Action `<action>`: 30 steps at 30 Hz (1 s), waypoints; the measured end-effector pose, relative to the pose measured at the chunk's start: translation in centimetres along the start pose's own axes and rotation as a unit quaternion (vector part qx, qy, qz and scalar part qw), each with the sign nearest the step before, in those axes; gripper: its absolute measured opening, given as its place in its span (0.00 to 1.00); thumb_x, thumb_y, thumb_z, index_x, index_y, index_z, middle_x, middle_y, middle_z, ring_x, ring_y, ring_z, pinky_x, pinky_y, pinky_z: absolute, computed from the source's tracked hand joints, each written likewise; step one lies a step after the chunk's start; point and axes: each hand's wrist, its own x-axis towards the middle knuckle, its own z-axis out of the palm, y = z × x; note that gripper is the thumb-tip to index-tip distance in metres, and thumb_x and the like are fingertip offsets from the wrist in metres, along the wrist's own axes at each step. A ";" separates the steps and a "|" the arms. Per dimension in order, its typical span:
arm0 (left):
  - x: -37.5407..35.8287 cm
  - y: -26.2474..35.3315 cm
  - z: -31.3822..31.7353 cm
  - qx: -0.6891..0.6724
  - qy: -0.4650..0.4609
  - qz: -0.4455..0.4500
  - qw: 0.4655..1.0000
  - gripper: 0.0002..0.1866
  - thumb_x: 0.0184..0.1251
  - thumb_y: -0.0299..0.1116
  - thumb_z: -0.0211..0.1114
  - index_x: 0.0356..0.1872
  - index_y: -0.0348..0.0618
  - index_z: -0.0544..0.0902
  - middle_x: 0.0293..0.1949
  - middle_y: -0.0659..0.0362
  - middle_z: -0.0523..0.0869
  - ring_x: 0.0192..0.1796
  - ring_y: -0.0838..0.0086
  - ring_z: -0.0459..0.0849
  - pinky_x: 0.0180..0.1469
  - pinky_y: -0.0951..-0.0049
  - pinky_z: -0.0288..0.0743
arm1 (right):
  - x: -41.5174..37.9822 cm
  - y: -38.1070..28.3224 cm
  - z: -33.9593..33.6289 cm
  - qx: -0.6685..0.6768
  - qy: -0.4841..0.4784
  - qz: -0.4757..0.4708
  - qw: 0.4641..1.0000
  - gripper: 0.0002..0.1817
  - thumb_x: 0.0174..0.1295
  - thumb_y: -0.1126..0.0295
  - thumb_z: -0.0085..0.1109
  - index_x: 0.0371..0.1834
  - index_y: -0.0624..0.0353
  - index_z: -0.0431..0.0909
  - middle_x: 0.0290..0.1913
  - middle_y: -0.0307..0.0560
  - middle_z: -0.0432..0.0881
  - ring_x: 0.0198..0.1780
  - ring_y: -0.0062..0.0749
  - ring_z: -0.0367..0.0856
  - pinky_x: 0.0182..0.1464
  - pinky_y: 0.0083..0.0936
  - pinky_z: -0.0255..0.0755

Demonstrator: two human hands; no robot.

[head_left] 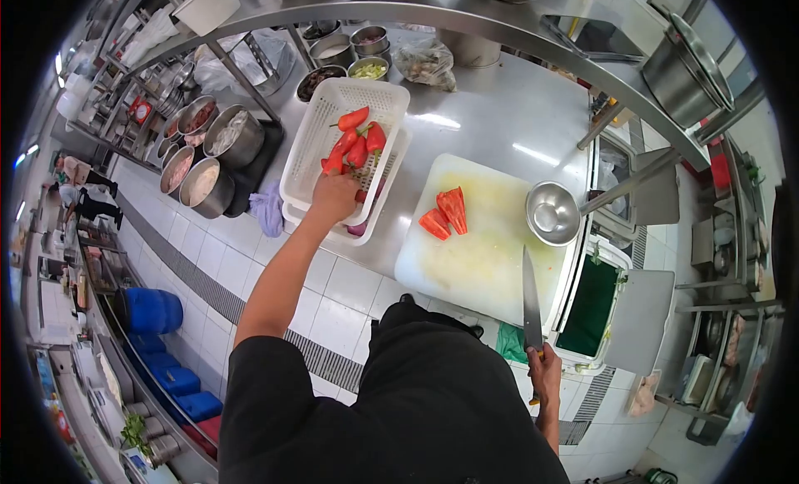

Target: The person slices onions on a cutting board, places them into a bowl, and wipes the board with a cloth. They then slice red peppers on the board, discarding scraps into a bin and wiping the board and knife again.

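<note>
My left hand [334, 198] reaches into a white perforated basket [301, 155]. Its fingers curl down against a red pepper [333, 164], their tips partly hidden. Several more red peppers [375, 138] lie around it in the basket. My right hand [545, 374] is wrapped round the yellow handle of a kitchen knife [530, 297]. The blade points away from me over the right edge of a white cutting board [491, 272]. On the board rest opened pieces of red pepper [451, 209], cut side up.
A steel bowl [553, 213] sits at the board's right corner. Beyond it stands an open bin [589, 305] with a green inside. Steel pots [235, 143] of ingredients are at the left. A steel shelf [466, 16] spans overhead. Far left, another person [87, 199] is visible.
</note>
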 end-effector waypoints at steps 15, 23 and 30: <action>10.4 -0.8 -0.8 -0.002 0.080 0.004 0.997 0.21 0.63 0.30 0.66 0.59 0.54 0.84 0.68 0.54 0.80 0.68 0.55 0.79 0.62 0.47 0.77 | -1.1 4.2 1.1 -0.017 0.040 -0.032 0.999 0.20 0.72 0.57 0.64 0.37 0.66 0.76 0.19 0.52 0.79 0.19 0.36 0.79 0.25 0.36 0.70; 10.8 -4.7 -1.0 -0.594 0.341 -0.175 0.707 0.15 0.80 0.42 0.56 0.45 0.40 0.84 0.43 0.48 0.90 0.47 0.51 0.90 0.52 0.59 0.85 | -3.2 2.9 -0.1 0.039 0.022 0.067 0.997 0.16 0.73 0.61 0.64 0.37 0.64 0.77 0.21 0.39 0.76 0.21 0.23 0.76 0.26 0.26 0.70; 7.2 9.1 -6.4 -0.898 0.097 -0.226 0.364 0.31 0.76 0.68 0.58 0.50 0.47 0.81 0.33 0.61 0.81 0.27 0.74 0.77 0.26 0.78 0.72 | -1.4 -1.9 -0.4 -0.050 -0.086 -0.041 0.994 0.21 0.67 0.55 0.66 0.45 0.64 0.75 0.33 0.65 0.84 0.40 0.66 0.84 0.41 0.49 0.75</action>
